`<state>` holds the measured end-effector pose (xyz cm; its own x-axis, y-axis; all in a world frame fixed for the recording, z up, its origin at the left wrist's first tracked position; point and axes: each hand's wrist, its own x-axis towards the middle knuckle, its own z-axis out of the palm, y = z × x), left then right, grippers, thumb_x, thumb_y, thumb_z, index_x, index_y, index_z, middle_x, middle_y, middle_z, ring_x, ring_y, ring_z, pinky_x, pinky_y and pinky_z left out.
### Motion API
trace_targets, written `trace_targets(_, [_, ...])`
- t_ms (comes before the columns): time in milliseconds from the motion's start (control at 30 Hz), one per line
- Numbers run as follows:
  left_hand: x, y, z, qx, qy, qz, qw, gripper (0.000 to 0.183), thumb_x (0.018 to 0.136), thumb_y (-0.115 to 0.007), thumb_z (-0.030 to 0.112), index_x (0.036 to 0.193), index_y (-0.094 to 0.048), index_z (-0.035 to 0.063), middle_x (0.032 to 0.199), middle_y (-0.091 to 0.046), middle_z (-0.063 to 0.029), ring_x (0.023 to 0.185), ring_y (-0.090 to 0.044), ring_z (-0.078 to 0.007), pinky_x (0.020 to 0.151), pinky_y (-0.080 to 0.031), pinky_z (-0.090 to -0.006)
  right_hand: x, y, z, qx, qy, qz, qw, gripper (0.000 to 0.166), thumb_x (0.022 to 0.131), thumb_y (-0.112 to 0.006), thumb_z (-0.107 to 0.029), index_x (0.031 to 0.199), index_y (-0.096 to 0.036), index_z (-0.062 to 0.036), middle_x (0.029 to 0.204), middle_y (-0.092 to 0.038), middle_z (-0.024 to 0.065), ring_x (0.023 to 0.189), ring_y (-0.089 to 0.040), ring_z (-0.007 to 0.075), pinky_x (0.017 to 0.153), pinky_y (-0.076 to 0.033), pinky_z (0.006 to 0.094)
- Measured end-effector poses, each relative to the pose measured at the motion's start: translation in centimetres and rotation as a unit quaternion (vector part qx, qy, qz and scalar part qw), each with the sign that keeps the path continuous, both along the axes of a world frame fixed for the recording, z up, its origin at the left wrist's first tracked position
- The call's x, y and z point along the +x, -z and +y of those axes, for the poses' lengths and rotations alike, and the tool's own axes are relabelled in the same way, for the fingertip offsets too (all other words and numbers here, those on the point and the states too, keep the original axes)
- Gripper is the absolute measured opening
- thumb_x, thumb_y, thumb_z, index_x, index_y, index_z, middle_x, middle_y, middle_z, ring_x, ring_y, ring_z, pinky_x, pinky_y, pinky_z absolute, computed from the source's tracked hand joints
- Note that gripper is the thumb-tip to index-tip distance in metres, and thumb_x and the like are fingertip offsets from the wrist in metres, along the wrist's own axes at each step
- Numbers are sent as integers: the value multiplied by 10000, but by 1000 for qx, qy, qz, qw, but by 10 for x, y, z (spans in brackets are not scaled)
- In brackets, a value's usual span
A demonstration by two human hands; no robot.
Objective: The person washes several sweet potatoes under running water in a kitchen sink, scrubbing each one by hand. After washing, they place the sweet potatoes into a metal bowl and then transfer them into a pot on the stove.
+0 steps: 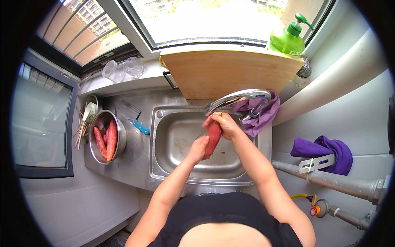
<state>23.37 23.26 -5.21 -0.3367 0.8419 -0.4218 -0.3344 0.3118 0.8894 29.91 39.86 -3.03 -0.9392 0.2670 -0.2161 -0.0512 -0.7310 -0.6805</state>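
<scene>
Over the steel sink basin (185, 129), both hands are on a wet red sweet potato (213, 140). My left hand (199, 149) grips its lower part, thumb along the skin. At its upper end, just below the faucet spout (237, 98), my right hand (226, 126) curls around it; the fingertips there are blurred. Several more red sweet potatoes (112, 136) lie in a steel pot (122, 136) on the counter to the left.
A cleaver (131, 114) with a blue handle lies between pot and sink. Behind the faucet leans a wooden cutting board (231, 72). A purple cloth (262, 120) wraps the faucet base. A green pump bottle (287, 38) and clear cups (114, 71) stand near the window.
</scene>
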Motion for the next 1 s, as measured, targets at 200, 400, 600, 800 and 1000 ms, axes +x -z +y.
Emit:
trace_targets(200, [9, -9, 17, 9, -83, -102, 991, 467, 923, -332, 461, 870, -531, 42, 614, -554, -73, 418, -493, -157, 379, -399, -263, -16, 0, -16, 77, 159, -63, 982, 97, 856, -525, -109, 848, -558, -17, 706, -565, 52, 668, -566, 127, 604, -459, 251])
trace_targets(400, [3, -16, 38, 0, -104, -2, 995, 502, 930, -286, 464, 878, -539, 34, 604, -548, -75, 414, -493, -160, 365, -392, -267, -13, 12, -34, 280, 279, -66, 916, 424, 726, -648, -61, 1103, -464, 0, 1001, -573, 72, 922, -545, 144, 838, -428, 288])
trace_targets(600, [6, -22, 25, 53, 98, -382, 918, 656, 863, -253, 622, 915, -528, 29, 562, -538, -127, 395, -513, -213, 340, -395, -270, 1, -12, 10, -171, -23, 198, 965, 178, 852, -514, -172, 730, -519, -42, 658, -527, 71, 620, -544, 180, 663, -498, 337])
trace_targets(800, [8, -19, 27, 80, -73, -199, 974, 509, 894, -396, 485, 952, -540, -1, 702, -600, -143, 487, -563, -233, 464, -483, -310, -5, -19, 6, 30, 108, 24, 993, 213, 903, -454, -147, 744, -504, -13, 609, -511, 57, 542, -523, 161, 547, -451, 290])
trace_targets(1000, [-13, 7, 47, 28, -133, 92, 986, 319, 918, -300, 232, 940, -540, 23, 784, -588, -93, 645, -574, -184, 572, -489, -325, -21, -12, -15, 158, 235, -8, 959, 93, 850, -513, -50, 763, -511, -14, 694, -562, 49, 600, -549, 129, 584, -470, 266])
